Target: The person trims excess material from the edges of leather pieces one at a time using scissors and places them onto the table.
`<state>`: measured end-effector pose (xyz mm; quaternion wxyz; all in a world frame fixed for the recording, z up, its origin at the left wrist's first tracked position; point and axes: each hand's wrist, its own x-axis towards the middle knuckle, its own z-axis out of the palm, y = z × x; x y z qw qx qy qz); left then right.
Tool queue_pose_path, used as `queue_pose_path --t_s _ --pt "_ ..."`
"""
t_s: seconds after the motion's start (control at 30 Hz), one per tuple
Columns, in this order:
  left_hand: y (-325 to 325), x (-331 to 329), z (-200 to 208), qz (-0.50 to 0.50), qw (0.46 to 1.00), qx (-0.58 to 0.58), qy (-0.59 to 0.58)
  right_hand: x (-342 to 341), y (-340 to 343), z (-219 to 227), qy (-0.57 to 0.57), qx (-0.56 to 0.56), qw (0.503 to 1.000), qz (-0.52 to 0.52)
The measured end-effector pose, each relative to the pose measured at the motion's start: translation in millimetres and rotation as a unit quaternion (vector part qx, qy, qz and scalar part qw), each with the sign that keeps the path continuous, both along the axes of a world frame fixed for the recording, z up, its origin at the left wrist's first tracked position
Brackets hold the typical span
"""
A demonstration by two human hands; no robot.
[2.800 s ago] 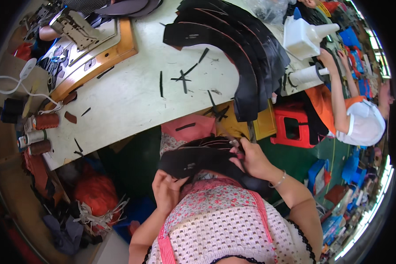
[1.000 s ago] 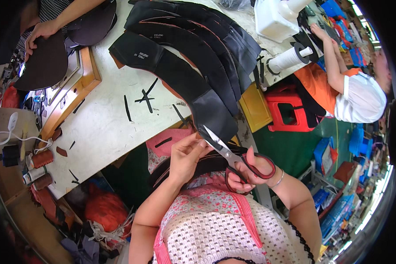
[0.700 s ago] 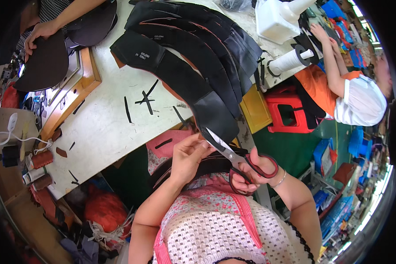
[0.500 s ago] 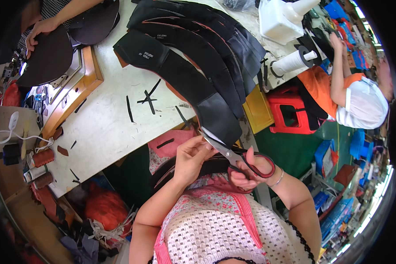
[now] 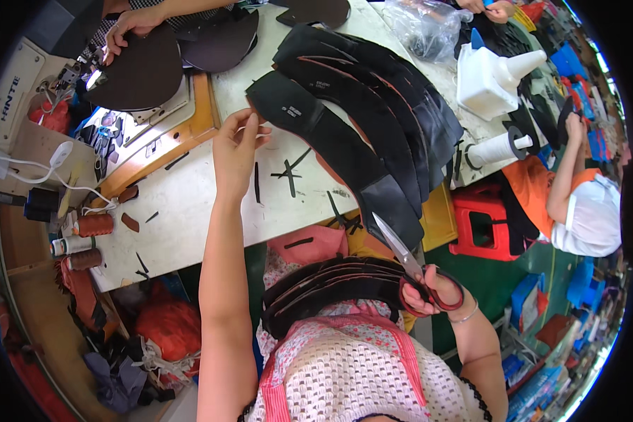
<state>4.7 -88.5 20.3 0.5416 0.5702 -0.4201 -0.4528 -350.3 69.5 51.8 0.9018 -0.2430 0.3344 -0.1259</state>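
Note:
My right hand point(image 5: 435, 291) grips scissors point(image 5: 401, 247) with dark red and black handles, fingers through the loops. The blades point up and left, beside the near end of a curved black leather-like piece point(image 5: 341, 144). That piece lies on top of several similar overlapping pieces point(image 5: 401, 105), fanned across the table. Away to the left, my left hand point(image 5: 236, 151) reaches to the far-left end of the top piece. Its fingers are loosely bent and apart, fingertips near the edge; contact is hard to make out. A stack of curved black pieces point(image 5: 330, 285) rests on my lap.
Thin black strips point(image 5: 286, 174) lie scattered on the white table point(image 5: 190, 225). Thread spools point(image 5: 93, 225) stand at left, a white thread cone point(image 5: 496, 150) and white bottle point(image 5: 489, 81) at right. A co-worker's hand point(image 5: 130, 28) holds a dark panel at a sewing machine. A red stool point(image 5: 480, 225) stands right.
My left hand has left the scissor tips and reached up and left to the piece's other end. The scissors have moved slightly right and down. The view has shifted, showing the lap stack more fully.

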Motion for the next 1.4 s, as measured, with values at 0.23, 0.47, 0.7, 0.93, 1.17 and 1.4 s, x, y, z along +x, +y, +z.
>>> queue_pose_path --t_s 0.23,0.47,0.7,0.93,1.17,1.4 --pt "35.7 -17.7 26.9 0.048 0.98 -0.034 0.19 67.5 -45.4 35.6 -0.136 -0.088 0.986 0.038" --pt "108.7 -34.7 42.4 0.057 0.922 -0.1 0.369 133.8 -58.9 3.2 -0.268 -0.017 0.957 0.106" --pt "129.7 -35.4 36.7 0.014 0.892 -0.114 0.437 141.4 -49.7 -11.7 -0.308 0.07 0.941 0.122" --pt "139.3 -34.5 25.8 -0.01 0.908 -0.114 0.404 158.2 -48.4 19.2 -0.203 0.039 0.973 0.102" --pt "149.5 -37.1 16.4 -0.024 0.926 -0.101 0.364 141.2 -61.6 30.8 -0.093 -0.101 0.978 0.155" --pt "197.7 -42.6 40.3 0.022 0.906 -0.06 0.419 87.3 -47.4 24.8 0.427 -0.612 0.66 -0.093"
